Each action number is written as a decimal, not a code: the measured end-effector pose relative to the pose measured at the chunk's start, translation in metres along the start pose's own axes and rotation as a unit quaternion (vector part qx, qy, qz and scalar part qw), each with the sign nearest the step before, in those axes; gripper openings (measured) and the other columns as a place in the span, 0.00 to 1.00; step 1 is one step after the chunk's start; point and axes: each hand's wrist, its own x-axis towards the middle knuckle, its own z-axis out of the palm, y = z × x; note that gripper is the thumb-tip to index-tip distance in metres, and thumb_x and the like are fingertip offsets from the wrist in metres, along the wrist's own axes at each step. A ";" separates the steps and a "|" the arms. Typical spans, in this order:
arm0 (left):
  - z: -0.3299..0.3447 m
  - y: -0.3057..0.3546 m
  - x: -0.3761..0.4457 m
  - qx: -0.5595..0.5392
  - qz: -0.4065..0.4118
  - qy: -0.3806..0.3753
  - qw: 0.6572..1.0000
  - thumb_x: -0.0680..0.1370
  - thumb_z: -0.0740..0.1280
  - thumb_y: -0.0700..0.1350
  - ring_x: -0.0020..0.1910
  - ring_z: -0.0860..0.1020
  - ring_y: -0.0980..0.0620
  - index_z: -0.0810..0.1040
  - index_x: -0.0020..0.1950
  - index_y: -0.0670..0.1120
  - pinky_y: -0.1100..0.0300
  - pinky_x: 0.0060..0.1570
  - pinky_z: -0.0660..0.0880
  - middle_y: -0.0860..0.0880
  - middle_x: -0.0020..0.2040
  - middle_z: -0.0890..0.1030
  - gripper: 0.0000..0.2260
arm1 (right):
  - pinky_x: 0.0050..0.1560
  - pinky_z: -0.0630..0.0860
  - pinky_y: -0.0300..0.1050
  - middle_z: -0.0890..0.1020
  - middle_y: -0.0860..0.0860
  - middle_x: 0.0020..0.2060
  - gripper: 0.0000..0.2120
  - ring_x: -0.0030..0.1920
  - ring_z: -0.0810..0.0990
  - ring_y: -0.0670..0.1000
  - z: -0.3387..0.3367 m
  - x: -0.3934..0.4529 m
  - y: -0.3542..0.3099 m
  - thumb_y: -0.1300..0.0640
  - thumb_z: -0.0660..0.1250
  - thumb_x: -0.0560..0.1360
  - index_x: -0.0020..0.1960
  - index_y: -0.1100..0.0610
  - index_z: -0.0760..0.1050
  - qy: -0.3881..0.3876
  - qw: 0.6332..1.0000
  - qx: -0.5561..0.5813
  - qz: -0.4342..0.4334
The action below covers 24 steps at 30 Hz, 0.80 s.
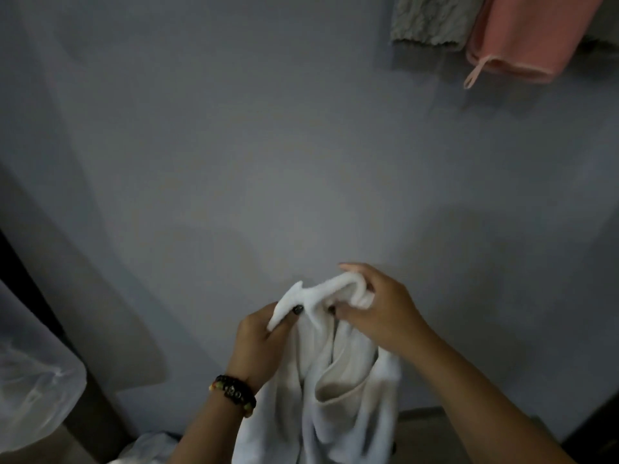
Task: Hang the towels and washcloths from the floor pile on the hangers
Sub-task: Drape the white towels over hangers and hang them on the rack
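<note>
Left hand [258, 343] and right hand [378, 309] raised close together, fingers pinching.

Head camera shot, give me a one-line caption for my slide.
Both hands, left and right, grip a white towel below a pink cloth already hanging.

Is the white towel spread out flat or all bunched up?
Bunched up. The white towel hangs in folds, its top edge gathered between the left hand and right hand.
</note>
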 end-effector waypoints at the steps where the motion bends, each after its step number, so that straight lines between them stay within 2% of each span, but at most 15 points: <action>1: -0.001 0.009 0.003 0.004 0.016 0.004 1.000 0.78 0.67 0.41 0.26 0.68 0.62 0.74 0.31 0.48 0.70 0.28 0.64 0.59 0.26 0.74 0.15 | 0.44 0.69 0.22 0.80 0.37 0.46 0.25 0.45 0.77 0.35 0.007 -0.003 0.002 0.57 0.79 0.63 0.57 0.44 0.75 -0.043 0.999 -0.005 0.002; 3: -0.003 0.024 0.008 -0.001 0.040 0.005 0.999 0.77 0.69 0.42 0.28 0.71 0.61 0.76 0.32 0.44 0.70 0.30 0.66 0.55 0.27 0.75 0.13 | 0.46 0.74 0.29 0.81 0.39 0.44 0.26 0.44 0.79 0.37 0.023 -0.009 0.002 0.53 0.80 0.60 0.54 0.43 0.74 -0.123 0.992 0.000 0.011; 5: -0.005 0.036 0.012 -0.016 0.072 -0.019 0.997 0.77 0.69 0.43 0.31 0.75 0.61 0.79 0.35 0.43 0.69 0.33 0.70 0.51 0.31 0.80 0.11 | 0.48 0.78 0.39 0.83 0.43 0.46 0.24 0.46 0.81 0.39 0.040 -0.012 0.002 0.50 0.78 0.61 0.55 0.45 0.75 -0.150 0.988 0.032 0.027; 6: -0.006 0.042 0.013 -0.026 0.088 -0.035 0.995 0.77 0.69 0.43 0.31 0.75 0.61 0.79 0.34 0.44 0.68 0.33 0.70 0.50 0.31 0.79 0.11 | 0.47 0.79 0.41 0.83 0.44 0.45 0.20 0.45 0.81 0.41 0.046 -0.010 0.004 0.49 0.77 0.64 0.54 0.47 0.77 -0.135 0.989 0.048 0.024; 8: -0.010 0.048 0.012 -0.042 0.109 -0.040 0.992 0.76 0.70 0.43 0.32 0.74 0.59 0.78 0.34 0.46 0.67 0.34 0.69 0.50 0.31 0.77 0.10 | 0.39 0.75 0.44 0.81 0.48 0.35 0.10 0.36 0.78 0.43 0.050 -0.002 0.006 0.50 0.73 0.68 0.43 0.55 0.77 -0.058 0.996 0.069 0.008; 10: -0.015 0.046 0.014 -0.045 0.110 -0.014 0.993 0.73 0.74 0.42 0.32 0.74 0.58 0.78 0.36 0.46 0.67 0.33 0.69 0.49 0.33 0.78 0.07 | 0.32 0.66 0.42 0.71 0.49 0.26 0.14 0.29 0.68 0.44 0.046 0.008 0.008 0.51 0.69 0.67 0.34 0.61 0.72 0.010 0.997 0.070 -0.006; 12: -0.019 0.034 0.015 -0.032 0.094 -0.005 0.995 0.71 0.75 0.40 0.32 0.74 0.57 0.79 0.39 0.47 0.67 0.32 0.70 0.49 0.34 0.80 0.07 | 0.29 0.60 0.41 0.66 0.47 0.24 0.15 0.28 0.63 0.43 0.039 0.015 0.005 0.52 0.66 0.66 0.30 0.59 0.65 0.051 0.996 0.060 -0.028; 14: -0.022 0.013 0.016 0.011 0.079 -0.017 0.997 0.72 0.74 0.38 0.29 0.73 0.58 0.79 0.40 0.49 0.69 0.30 0.67 0.52 0.31 0.78 0.07 | 0.29 0.58 0.41 0.64 0.46 0.23 0.15 0.27 0.61 0.43 0.034 0.021 0.005 0.53 0.66 0.66 0.29 0.55 0.61 0.077 0.995 0.054 -0.034; 16: -0.021 -0.011 0.016 0.072 0.054 -0.028 0.996 0.73 0.73 0.39 0.26 0.68 0.58 0.79 0.38 0.50 0.70 0.29 0.64 0.55 0.26 0.71 0.07 | 0.29 0.59 0.40 0.65 0.45 0.24 0.15 0.28 0.62 0.43 0.029 0.029 0.008 0.53 0.67 0.68 0.30 0.59 0.64 0.105 0.993 0.057 -0.017; 18: -0.020 -0.037 0.013 0.128 0.010 -0.040 0.991 0.75 0.71 0.40 0.27 0.67 0.58 0.77 0.36 0.52 0.69 0.29 0.64 0.56 0.27 0.68 0.10 | 0.29 0.61 0.40 0.68 0.47 0.26 0.14 0.28 0.63 0.42 0.022 0.036 0.013 0.57 0.69 0.70 0.33 0.63 0.69 0.145 0.986 0.084 0.017; 19: -0.019 -0.050 0.009 0.143 -0.014 -0.048 0.989 0.75 0.71 0.40 0.29 0.69 0.58 0.77 0.34 0.54 0.70 0.32 0.66 0.56 0.30 0.70 0.13 | 0.30 0.61 0.41 0.68 0.48 0.26 0.13 0.28 0.63 0.43 0.017 0.039 0.014 0.58 0.68 0.70 0.34 0.65 0.69 0.160 0.982 0.096 0.030; 21: -0.017 -0.071 0.002 0.110 -0.047 -0.066 0.991 0.74 0.71 0.38 0.39 0.74 0.60 0.77 0.35 0.58 0.72 0.38 0.69 0.54 0.42 0.76 0.16 | 0.33 0.61 0.43 0.68 0.49 0.28 0.11 0.30 0.64 0.45 0.005 0.043 0.018 0.60 0.67 0.70 0.36 0.66 0.69 0.150 0.981 0.113 0.041; 24: -0.007 -0.079 -0.002 -0.019 -0.088 -0.100 0.991 0.77 0.68 0.36 0.59 0.75 0.62 0.75 0.47 0.61 0.68 0.51 0.73 0.56 0.60 0.75 0.17 | 0.37 0.64 0.43 0.72 0.52 0.32 0.09 0.35 0.70 0.46 -0.005 0.044 0.013 0.60 0.65 0.70 0.41 0.68 0.72 0.040 0.990 0.132 0.011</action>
